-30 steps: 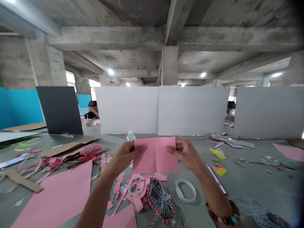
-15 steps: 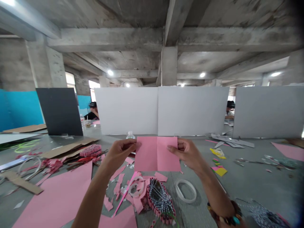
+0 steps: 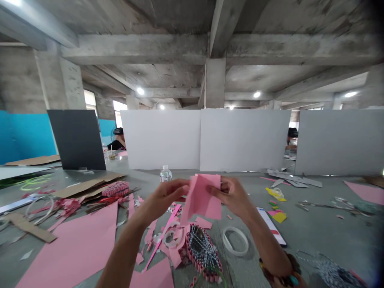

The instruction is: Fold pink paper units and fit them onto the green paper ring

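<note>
A creased piece of pink paper is held up above the table, its left half bent along the middle crease. My right hand pinches its right edge, thumb in front. At the paper's left edge is my left hand, fingers closed on it, the tips slightly blurred. Below the paper lies a small oval woven piece with a pink coiled rim and black-and-white cord. A roll of white tape rests to its right, and a pink strip among paper scraps to its left.
A large pink sheet covers the left of the table. A phone lies beside my right forearm. Scissors are farther right. A plastic bottle stands before the white partition. Cardboard pieces lie at left.
The paper was spread flat between both hands; now its left half is bent inward. My left hand has moved right, toward the right hand. More of the bottle and phone shows.
</note>
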